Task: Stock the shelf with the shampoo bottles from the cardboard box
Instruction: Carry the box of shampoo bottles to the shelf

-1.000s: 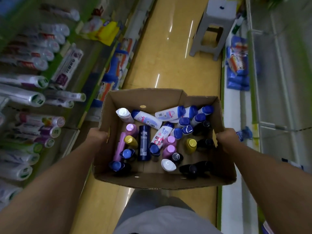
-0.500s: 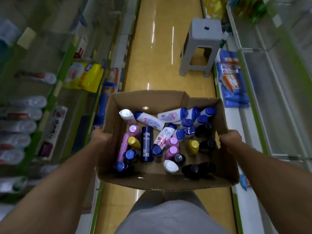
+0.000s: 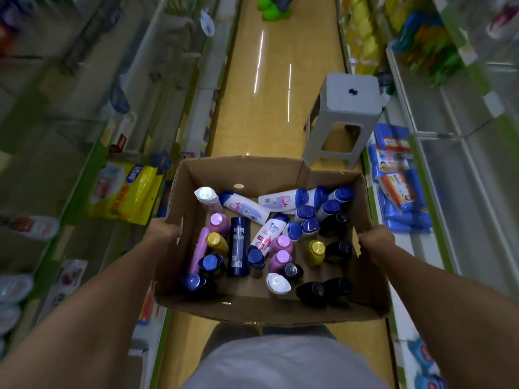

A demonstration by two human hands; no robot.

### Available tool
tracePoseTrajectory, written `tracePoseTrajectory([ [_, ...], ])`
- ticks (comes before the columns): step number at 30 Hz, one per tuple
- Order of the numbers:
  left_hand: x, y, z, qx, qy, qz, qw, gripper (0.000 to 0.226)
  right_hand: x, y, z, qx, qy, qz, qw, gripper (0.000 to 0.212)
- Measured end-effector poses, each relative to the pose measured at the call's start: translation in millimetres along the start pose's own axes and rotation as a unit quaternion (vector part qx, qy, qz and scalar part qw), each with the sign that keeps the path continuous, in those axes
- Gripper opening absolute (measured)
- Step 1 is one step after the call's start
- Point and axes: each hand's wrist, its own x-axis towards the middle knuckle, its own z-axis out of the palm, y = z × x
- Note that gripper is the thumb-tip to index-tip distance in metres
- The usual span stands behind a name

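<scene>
Motion blur is smearing the left shelves (image 3: 70,88) and right shelves (image 3: 463,80), making labels unreadable. The fingers of the left hand (image 3: 164,234) and right hand (image 3: 375,240) are disappearing behind the cardboard box (image 3: 252,307) walls. Both forearms are running off the frame's lower corners.

Floor (image 3: 275,113): glossy yellow-tan aisle strip running 12 to 6 o'clock btwn two shelf runs. Grey plastic stool (image 3: 346,113) stands on it at approx 1 o'clock, just beside the right shelf (image 3: 415,192). Green items (image 3: 271,9) sit on the floor at 12 (too blurred to identify). Right shelf's low tier carries stacked blue packs (image 3: 398,197) at 2–3 o'clock. Left shelf (image 3: 84,169) holds a yellow bag (image 3: 132,192) at 9–10 o'clock; other goods there blurred.
</scene>
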Motion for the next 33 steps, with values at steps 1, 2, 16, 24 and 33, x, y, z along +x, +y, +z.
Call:
tracePoseTrajectory([
  [1, 11, 14, 5, 0.005, 0.002, -0.008, 1.0, 0.016, 10, -13, -1, 0.007, -0.001, 0.003, 1.0, 0.014],
  [2, 27, 31, 11, 0.008, 0.004, -0.014, 1.0, 0.008, 24, -29, -3, 0.011, 0.001, 0.005, 1.0, 0.013],
  [16, 219, 224, 87, 0.068, -0.031, 0.014, 0.997, 0.008, 174, -182, -13, 0.088, 0.042, 0.028, 0.995, 0.013],
  [24, 352, 357, 124, 0.094, -0.083, 0.015, 0.992, 0.024, 256, -282, -7, 0.11, 0.06, 0.06, 0.99, 0.006],
  [33, 443, 513, 171, 0.16, -0.068, 0.077, 0.982, 0.023, 322, -416, -11, 0.15, 0.09, 0.09, 0.98, 0.017],
])
